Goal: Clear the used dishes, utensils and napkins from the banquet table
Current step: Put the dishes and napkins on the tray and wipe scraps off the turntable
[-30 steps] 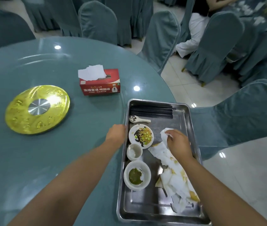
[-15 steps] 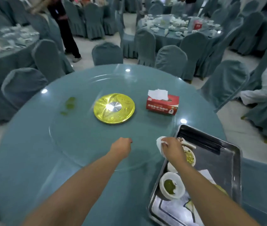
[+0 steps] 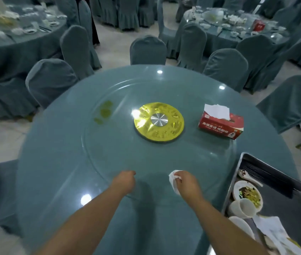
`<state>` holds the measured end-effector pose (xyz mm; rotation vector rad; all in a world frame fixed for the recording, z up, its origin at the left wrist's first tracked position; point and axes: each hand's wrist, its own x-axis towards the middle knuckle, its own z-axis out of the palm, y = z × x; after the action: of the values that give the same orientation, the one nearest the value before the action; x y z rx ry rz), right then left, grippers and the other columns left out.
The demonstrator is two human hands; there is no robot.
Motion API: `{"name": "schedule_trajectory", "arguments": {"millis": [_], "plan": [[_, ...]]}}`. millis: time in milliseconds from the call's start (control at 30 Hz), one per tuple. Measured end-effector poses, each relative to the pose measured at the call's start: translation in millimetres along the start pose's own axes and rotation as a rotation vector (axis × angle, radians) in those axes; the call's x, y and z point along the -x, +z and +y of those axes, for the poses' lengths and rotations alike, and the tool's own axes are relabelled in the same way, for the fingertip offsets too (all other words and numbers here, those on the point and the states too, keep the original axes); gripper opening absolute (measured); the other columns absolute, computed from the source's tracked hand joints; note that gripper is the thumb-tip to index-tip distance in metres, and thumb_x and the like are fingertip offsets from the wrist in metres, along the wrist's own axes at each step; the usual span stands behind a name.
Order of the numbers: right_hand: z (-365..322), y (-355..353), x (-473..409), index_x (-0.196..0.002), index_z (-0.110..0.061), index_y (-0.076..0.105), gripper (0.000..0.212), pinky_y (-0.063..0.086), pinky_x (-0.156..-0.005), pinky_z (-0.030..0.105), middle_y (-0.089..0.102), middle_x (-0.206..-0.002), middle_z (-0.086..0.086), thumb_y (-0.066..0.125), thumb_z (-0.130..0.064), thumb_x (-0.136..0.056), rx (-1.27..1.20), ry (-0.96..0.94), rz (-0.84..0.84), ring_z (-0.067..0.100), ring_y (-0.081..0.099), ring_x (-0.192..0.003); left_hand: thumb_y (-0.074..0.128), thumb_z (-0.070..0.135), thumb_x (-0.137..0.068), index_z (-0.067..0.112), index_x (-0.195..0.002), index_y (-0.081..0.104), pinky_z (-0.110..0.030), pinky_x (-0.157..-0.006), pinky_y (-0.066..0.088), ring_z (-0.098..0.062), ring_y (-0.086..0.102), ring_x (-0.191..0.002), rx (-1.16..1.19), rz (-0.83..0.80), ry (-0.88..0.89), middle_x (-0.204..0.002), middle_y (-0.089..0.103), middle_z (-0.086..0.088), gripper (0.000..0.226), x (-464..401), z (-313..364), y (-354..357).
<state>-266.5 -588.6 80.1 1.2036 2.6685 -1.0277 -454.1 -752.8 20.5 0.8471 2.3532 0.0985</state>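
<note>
My right hand point(image 3: 187, 183) grips a crumpled white napkin point(image 3: 173, 180) over the near edge of the glass turntable point(image 3: 109, 157). My left hand point(image 3: 124, 182) is a closed fist beside it, holding nothing I can see. A steel tray point(image 3: 238, 170) at the lower right holds a dirty plate point(image 3: 247, 193), a small cup point(image 3: 241, 207), a spoon point(image 3: 245, 174), black chopsticks point(image 3: 267, 176), another white dish and stained napkins point(image 3: 274, 236). A greenish food smear point(image 3: 104, 112) lies on the turntable's far left.
A gold hub point(image 3: 158, 121) sits at the turntable's centre, a red tissue box point(image 3: 221, 124) to its right. Covered chairs point(image 3: 147, 50) ring the round table. Other tables point(image 3: 238, 21) with dishes stand behind.
My right hand lifted a napkin out of the tray and carried it left over the turntable. The view swung up and left, leaving the tray at the lower right.
</note>
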Motion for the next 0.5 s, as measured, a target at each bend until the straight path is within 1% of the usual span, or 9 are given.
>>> {"name": "schedule_trajectory", "arguments": {"millis": [67, 167, 233, 267, 333, 367, 433, 467, 500], "plan": [[-15, 17, -10, -0.076, -0.001, 0.058, 0.023, 0.051, -0.068, 0.041, 0.061, -0.080, 0.020, 0.042, -0.015, -0.068, -0.001, 0.009, -0.046, 0.033, 0.057, -0.070, 0.040, 0.019, -0.097, 0.023, -0.138, 0.052, -0.041, -0.107, 0.042, -0.027, 0.049, -0.130, -0.059, -0.025, 0.026, -0.142, 0.049, -0.006, 0.043, -11, -21, 1], [-30, 42, -18, -0.075, -0.004, 0.060, 0.018, 0.053, -0.071, 0.042, 0.063, -0.083, 0.020, 0.045, -0.010, -0.070, 0.019, 0.075, -0.075, 0.038, 0.057, -0.073, 0.041, 0.021, -0.096, 0.027, -0.134, 0.053, -0.045, -0.108, 0.040, -0.025, 0.043, -0.135, -0.131, -0.050, 0.027, -0.143, 0.043, -0.005, 0.040, -19, -49, 11], [-34, 60, -21, -0.078, -0.005, 0.060, 0.016, 0.054, -0.072, 0.036, 0.065, -0.085, 0.018, 0.045, -0.011, -0.073, 0.036, 0.130, -0.124, 0.035, 0.061, -0.080, 0.042, 0.025, -0.097, 0.031, -0.139, 0.048, -0.046, -0.112, 0.035, -0.022, 0.032, -0.143, -0.178, -0.070, 0.044, -0.155, 0.029, -0.004, 0.043, -20, -63, 23], [-35, 69, -22, -0.076, -0.004, 0.057, 0.013, 0.052, -0.069, 0.033, 0.064, -0.084, 0.018, 0.044, -0.010, -0.074, 0.050, 0.150, -0.165, 0.034, 0.063, -0.081, 0.043, 0.027, -0.097, 0.032, -0.143, 0.043, -0.047, -0.114, 0.032, -0.022, 0.027, -0.146, -0.198, -0.076, 0.055, -0.159, 0.021, -0.004, 0.047, -20, -69, 29], [-30, 88, -23, -0.070, -0.011, 0.051, 0.011, 0.043, -0.064, 0.031, 0.062, -0.083, 0.017, 0.042, -0.006, -0.076, 0.016, 0.194, -0.228, 0.030, 0.062, -0.079, 0.041, 0.028, -0.098, 0.034, -0.150, 0.034, -0.050, -0.117, 0.024, -0.021, 0.017, -0.150, -0.213, -0.079, 0.061, -0.164, 0.010, -0.004, 0.053, -21, -73, 37], [-24, 94, -22, -0.072, -0.017, 0.051, 0.016, 0.039, -0.066, 0.030, 0.059, -0.082, 0.013, 0.043, -0.005, -0.079, 0.030, 0.187, -0.241, 0.027, 0.061, -0.080, 0.040, 0.027, -0.098, 0.034, -0.152, 0.030, -0.051, -0.117, 0.021, -0.022, 0.012, -0.151, -0.219, -0.083, 0.061, -0.165, 0.005, -0.003, 0.055, -22, -73, 39], [-17, 101, -17, -0.082, -0.030, 0.050, 0.019, 0.037, -0.077, 0.023, 0.051, -0.089, -0.002, 0.045, -0.012, -0.088, 0.023, 0.171, -0.218, 0.017, 0.051, -0.086, 0.037, 0.024, -0.098, 0.034, -0.154, 0.024, -0.053, -0.118, 0.015, -0.023, 0.005, -0.152, -0.237, -0.106, 0.048, -0.166, -0.002, -0.003, 0.059, -22, -72, 42], [-14, 102, -14, -0.088, -0.033, 0.049, 0.013, 0.036, -0.082, 0.020, 0.048, -0.095, -0.006, 0.041, -0.022, -0.089, 0.057, 0.149, -0.204, 0.014, 0.045, -0.089, 0.035, 0.023, -0.098, 0.033, -0.155, 0.021, -0.054, -0.119, 0.012, -0.024, 0.003, -0.152, -0.252, -0.119, 0.041, -0.166, -0.005, -0.003, 0.060, -22, -70, 43], [-10, 104, -13, -0.092, -0.034, 0.048, 0.014, 0.035, -0.084, 0.019, 0.049, -0.100, -0.007, 0.036, -0.029, -0.086, 0.059, 0.129, -0.190, 0.013, 0.043, -0.090, 0.035, 0.022, -0.097, 0.032, -0.156, 0.018, -0.054, -0.119, 0.010, -0.024, 0.002, -0.152, -0.269, -0.131, 0.039, -0.165, -0.007, -0.004, 0.061, -21, -69, 44]]}}
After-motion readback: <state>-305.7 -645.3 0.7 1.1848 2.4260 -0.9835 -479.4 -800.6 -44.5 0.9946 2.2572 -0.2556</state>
